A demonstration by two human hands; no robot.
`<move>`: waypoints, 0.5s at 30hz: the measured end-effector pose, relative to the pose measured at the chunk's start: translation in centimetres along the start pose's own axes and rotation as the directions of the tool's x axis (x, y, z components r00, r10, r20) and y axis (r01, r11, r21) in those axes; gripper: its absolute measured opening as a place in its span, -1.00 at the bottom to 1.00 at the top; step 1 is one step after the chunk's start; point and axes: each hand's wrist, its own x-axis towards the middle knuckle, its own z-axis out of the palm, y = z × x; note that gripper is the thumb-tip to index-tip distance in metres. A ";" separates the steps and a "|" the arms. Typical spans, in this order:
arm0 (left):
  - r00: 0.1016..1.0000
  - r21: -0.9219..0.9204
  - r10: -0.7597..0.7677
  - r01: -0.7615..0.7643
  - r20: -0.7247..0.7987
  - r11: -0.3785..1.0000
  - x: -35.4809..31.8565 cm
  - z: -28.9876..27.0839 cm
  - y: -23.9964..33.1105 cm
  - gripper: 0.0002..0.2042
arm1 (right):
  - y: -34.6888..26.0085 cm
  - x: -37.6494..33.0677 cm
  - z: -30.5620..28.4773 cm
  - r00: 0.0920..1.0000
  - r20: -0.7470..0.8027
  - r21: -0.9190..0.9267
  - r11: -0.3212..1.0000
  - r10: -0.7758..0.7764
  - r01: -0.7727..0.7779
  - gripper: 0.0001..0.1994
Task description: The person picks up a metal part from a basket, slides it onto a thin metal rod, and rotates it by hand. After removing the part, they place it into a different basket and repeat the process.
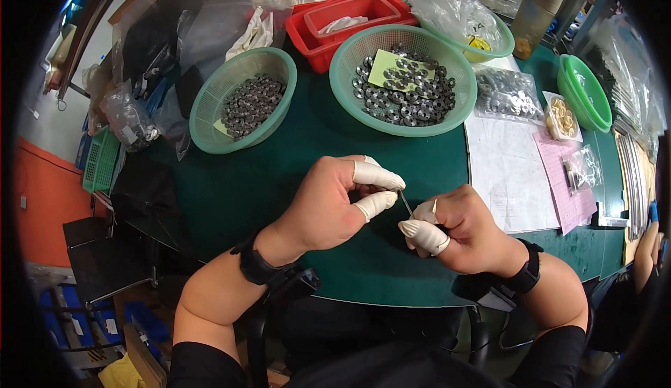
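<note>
At left on the green desk, a pale green basket holds a heap of dark metal discs. Next to it, nearer the wearer, the left hand, thumb and forefinger sleeved in white finger covers, pinches the upper end of a thin metal pin; any smaller piece between those fingertips is hidden. The pin slants down to the right between the two hands, on the near side of a larger basket of similar discs. It looks light, stiff and probably smooth, apt to twist or slip if squeezed off-centre, and a hard sideways push could bend it. A flat thumb-and-finger pinch near each end seems the surest hold, the covers likely adding friction. The right hand, likewise covered, appears to have its grip pressed together on the lower end. Farther right lie white paper and a clear bag of metal parts.
</note>
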 end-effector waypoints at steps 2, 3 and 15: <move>1.000 -0.008 -0.006 0.006 0.007 1.000 0.0 -0.2 0.1 -0.81 | -0.1 0.1 0.1 1.000 0.002 0.001 1.000 -0.005 0.005 -0.69; 1.000 0.035 0.009 -0.010 0.018 0.999 0.0 -0.2 0.2 -0.81 | -0.1 0.0 0.1 1.000 0.002 -0.001 1.000 -0.003 0.003 -0.68; 0.989 -0.164 -0.132 0.119 -0.071 0.979 0.1 0.6 0.6 -0.84 | 0.0 -0.1 -0.2 0.999 0.009 0.082 0.996 0.034 -0.035 -0.72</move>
